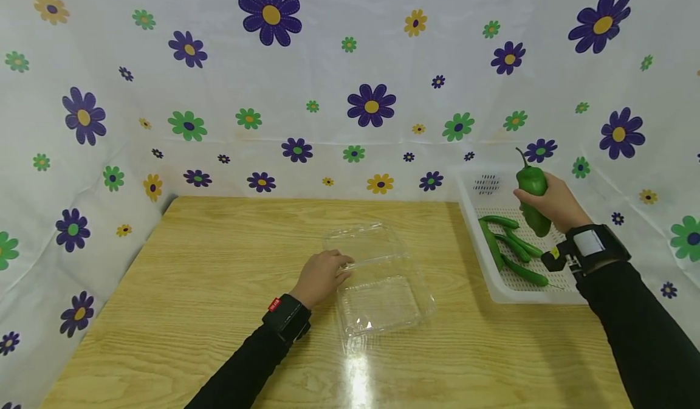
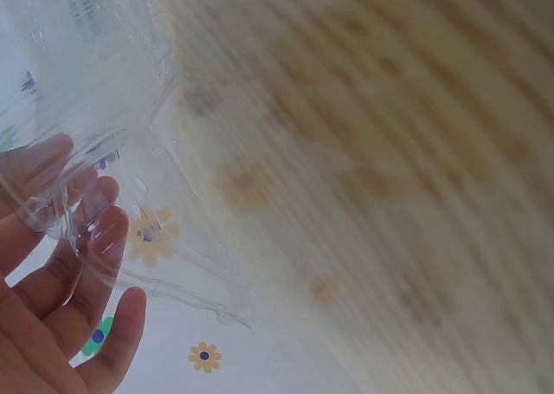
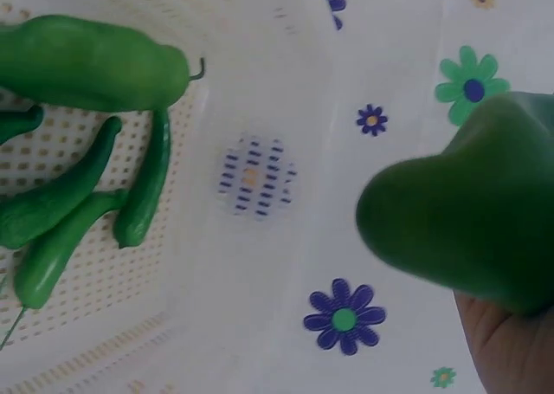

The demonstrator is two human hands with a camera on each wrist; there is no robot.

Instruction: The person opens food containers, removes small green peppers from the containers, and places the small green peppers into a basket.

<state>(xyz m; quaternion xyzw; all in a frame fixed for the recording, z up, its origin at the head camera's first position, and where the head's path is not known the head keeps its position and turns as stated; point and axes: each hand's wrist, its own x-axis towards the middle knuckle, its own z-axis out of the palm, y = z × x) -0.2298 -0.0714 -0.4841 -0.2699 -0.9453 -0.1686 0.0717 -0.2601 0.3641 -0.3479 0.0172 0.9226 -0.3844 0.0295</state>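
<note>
— Nearest, at the table's (image 1: pixel 180 312) front edge: two black sleeves, each ending in a wrist strap. Left one (image 1: pixel 246 366) near the middle of that edge, right one (image 1: pixel 645 330) at the front right corner.

— And just beyond the left sleeve?

— Left hand (image 1: pixel 319 277), close to the table's centre, fingers (image 2: pixel 104 229) fairly straight and only lightly bent against the near left rim of a clear plastic clamshell box (image 1: pixel 380 293). Touching, fingertips behind the transparent plastic in the left wrist view; whether really pinching, cannot tell.

— State of the box?

— Open, tray part lying flat on the wood a little right of centre, lid (image 1: pixel 363 242) folded back toward the far edge. Nothing seen inside.

— Farther right?

— White perforated basket (image 1: pixel 494 284) along the table's right edge, running toward the far right corner. Several slim green peppers (image 1: pixel 514 248) lying on its floor, plus a thicker one (image 3: pixel 91 63) visible in the right wrist view, touching the slim ones.

— And the right hand?

— Right hand (image 1: pixel 552 205) raised above the basket's far half, fingers curled around a large green pepper (image 1: pixel 533 199), stem pointing up. Clear of the basket and the peppers below.

— Behind all that?

— Flowered white cloth (image 1: pixel 350 93) hung past the far edge and both sides.
</note>
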